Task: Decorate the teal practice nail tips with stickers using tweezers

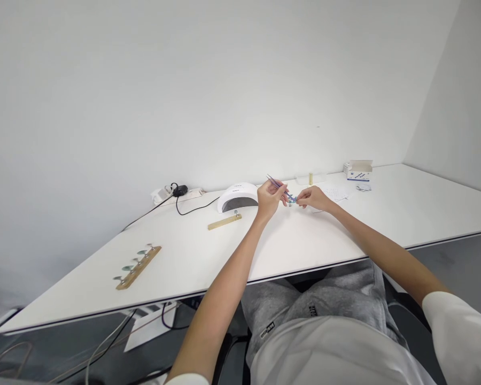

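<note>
My left hand [269, 199] is closed round slim blue-purple tweezers [276, 183], whose rear end sticks up past the fingers. The tweezers' other end reaches a small teal piece [292, 199] between my two hands, just above the table. My right hand [313, 198] has its fingertips pinched at the right side of that teal piece; exactly what they grip is too small to make out. To the left of my hands lies a wooden bar [223, 222] with a single metal stud at its right end.
A white arched nail lamp [237, 193] stands behind the bar, its cord running to a black adapter [180, 190]. A wooden stand [140, 268] carries several false nails at the left. Behind my right hand are papers [333, 193], a small yellowish bottle [310, 178] and an opened box [358, 172].
</note>
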A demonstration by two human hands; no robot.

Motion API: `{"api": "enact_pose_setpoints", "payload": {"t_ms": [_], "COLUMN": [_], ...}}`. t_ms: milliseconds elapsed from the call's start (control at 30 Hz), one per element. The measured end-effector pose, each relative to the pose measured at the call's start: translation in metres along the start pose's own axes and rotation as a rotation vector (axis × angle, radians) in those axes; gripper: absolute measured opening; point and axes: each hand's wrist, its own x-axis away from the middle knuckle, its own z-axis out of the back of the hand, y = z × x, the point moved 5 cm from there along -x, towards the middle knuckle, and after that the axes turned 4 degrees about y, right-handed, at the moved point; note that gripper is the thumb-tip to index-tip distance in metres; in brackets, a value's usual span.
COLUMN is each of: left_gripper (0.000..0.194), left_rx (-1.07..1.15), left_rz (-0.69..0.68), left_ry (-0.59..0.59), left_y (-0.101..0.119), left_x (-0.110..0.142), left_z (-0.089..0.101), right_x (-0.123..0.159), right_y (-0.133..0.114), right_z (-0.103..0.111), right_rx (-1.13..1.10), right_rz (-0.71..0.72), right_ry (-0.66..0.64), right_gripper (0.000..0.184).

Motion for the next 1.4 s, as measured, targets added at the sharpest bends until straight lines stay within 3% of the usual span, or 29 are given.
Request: {"api": "enact_pose_setpoints", "payload": {"t_ms": [200, 433, 700, 1000, 1200, 1400], "left_gripper": [0.030, 0.032, 0.037, 0.037, 0.038, 0.036], "left_rx": [-0.020, 0.028, 0.059, 0.069, 0.053, 0.057], "left_rz": [-0.008, -0.031, -0.008, 0.018, 0.027, 0.029], "left_ry": [0.000, 0.104, 0.178, 0.209, 0.199, 0.200], "left_y": [0.002, 0.003, -0.001, -0.006, -0.005, -0.003], "left_x": [0.000, -0.008, -0.011, -0.012, -0.011, -0.010], "left_z": [0.001, 0.014, 0.022, 0.029, 0.028, 0.027], "right_x": [0.000, 0.000, 0.000, 0.009, 0.017, 0.019], "right_y": [-0.002, -0.004, -0.003, -0.004, -0.005, -0.001], "right_z": [0.009, 0.004, 0.002, -0.020, -0.040, -0.047], "right_rx": [-0.034, -0.159, -0.133, -0.023, 0.092, 0.096], "right_rz": [-0.007, -0.007, 0.002, -0.016, 0.069, 0.044], "right_ry": [0.060, 0.010, 0.000, -0.252, -0.365, -0.453], "right_gripper": [0.011, 0.020, 0.015, 0.018, 0.022, 0.030]}}
